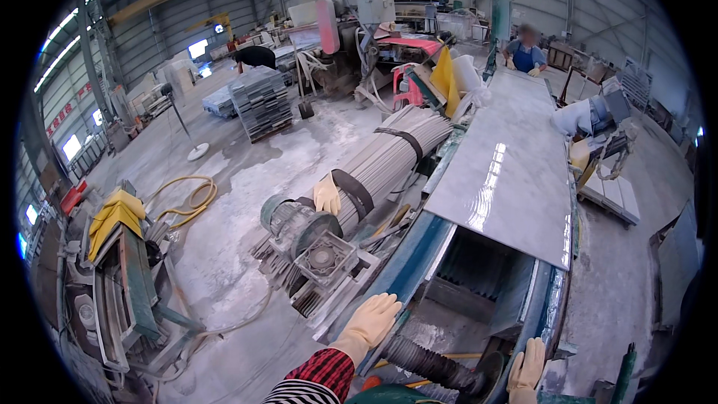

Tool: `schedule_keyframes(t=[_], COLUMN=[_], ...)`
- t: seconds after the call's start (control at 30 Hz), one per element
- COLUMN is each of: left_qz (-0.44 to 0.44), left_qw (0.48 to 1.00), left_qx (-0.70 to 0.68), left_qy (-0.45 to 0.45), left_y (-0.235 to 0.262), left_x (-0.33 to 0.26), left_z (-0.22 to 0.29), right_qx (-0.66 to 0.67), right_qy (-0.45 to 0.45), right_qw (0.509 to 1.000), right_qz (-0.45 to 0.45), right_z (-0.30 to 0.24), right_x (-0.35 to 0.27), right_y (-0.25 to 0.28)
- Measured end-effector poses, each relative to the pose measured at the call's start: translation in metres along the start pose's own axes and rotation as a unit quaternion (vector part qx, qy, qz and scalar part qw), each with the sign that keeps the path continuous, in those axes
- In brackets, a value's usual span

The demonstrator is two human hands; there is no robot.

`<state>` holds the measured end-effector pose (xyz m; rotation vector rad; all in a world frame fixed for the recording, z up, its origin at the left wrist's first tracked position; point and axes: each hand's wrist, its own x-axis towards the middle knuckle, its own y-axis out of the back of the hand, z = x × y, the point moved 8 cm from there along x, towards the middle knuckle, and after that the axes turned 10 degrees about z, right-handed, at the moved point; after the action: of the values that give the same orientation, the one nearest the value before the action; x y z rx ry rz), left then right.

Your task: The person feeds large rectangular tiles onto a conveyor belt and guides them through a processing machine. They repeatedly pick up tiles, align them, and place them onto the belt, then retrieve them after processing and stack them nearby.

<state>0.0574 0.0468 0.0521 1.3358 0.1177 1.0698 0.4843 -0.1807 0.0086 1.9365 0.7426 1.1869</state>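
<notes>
My left hand (369, 322), in a cream rubber glove, lies flat near the near end of the machine's blue left rail (410, 258), its fingers stretched out and holding nothing. Beside the right rail (552, 303), my right hand (527, 366) wears a matching glove; its fingers point forward, extended, with nothing in them. Whether its palm touches the frame is hard to tell. Beyond both hands, a long, glossy pale stone slab (502, 157) rests across the rails. Its near edge is apart from my fingers.
Between the rails is an open gap with a ribbed black hose (426, 359). To the left stand a dusty motor (299, 224), a strapped bundle of long strips (385, 161) and a loose glove (327, 194). A co-worker (526, 52) in a blue apron stands at the slab's far end.
</notes>
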Motion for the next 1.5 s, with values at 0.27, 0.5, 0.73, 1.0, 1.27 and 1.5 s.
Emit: schedule_keyframes(t=[0.27,0.5,0.73,1.0,1.27,1.5], left_qz=[-0.021,-0.038,-0.027,-0.031,-0.009,-0.038], left_qw=[1.0,0.999,1.0,1.0,0.999,0.999], left_qx=[0.006,0.006,0.007,0.007,0.027,0.03], left_qy=[0.009,0.016,0.01,0.002,-0.015,0.003], left_y=[0.004,0.001,-0.008,-0.002,0.0,-0.003], left_x=[0.003,0.005,-0.006,-0.004,-0.011,-0.012], left_z=[0.003,0.007,0.002,0.006,0.007,0.006], right_qx=[0.056,0.065,0.071,0.07,0.078,0.076], right_qy=[0.055,0.04,0.017,0.038,0.046,0.051], right_qw=[0.996,0.997,0.997,0.996,0.995,0.994], right_qz=[-0.04,0.011,-0.005,0.032,0.041,0.054], right_z=[-0.027,-0.041,-0.043,-0.044,-0.051,-0.052], right_x=[0.028,0.04,0.051,0.047,0.046,0.044], right_y=[0.027,0.055,0.056,0.058,0.063,0.066])
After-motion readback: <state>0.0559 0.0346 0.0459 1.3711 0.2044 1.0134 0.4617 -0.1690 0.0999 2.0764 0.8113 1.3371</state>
